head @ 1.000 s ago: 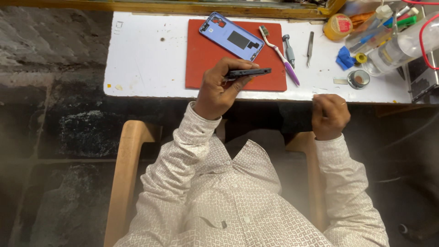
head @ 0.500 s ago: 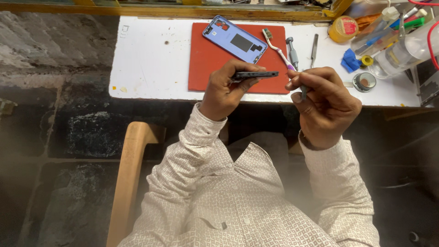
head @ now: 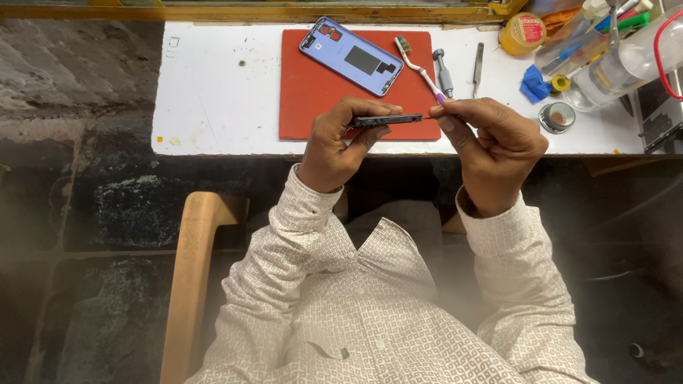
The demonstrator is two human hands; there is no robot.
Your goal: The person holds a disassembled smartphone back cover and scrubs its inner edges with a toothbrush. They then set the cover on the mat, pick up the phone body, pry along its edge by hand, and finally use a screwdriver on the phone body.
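Note:
My left hand [head: 338, 146] grips a dark phone [head: 388, 119] edge-on, just above the front edge of the red mat [head: 313, 92]. At the phone's right end my right hand [head: 491, 146] pinches it with thumb and fingertips. Whether something small sits between those fingers cannot be told. A blue phone back cover [head: 352, 55] lies face down on the mat, farther back.
On the white table [head: 213, 85], right of the mat, lie a toothbrush [head: 420, 67], a screwdriver [head: 443, 71] and tweezers [head: 478, 67]. Further right are a yellow jar [head: 523, 32], a blue cloth [head: 533, 84], a small tin [head: 556, 117] and a clear bottle [head: 619, 64]. A wooden chair arm [head: 188, 284] is at my left.
My right hand came up from below the table edge and closed on the phone's right end. My left hand kept hold of the phone.

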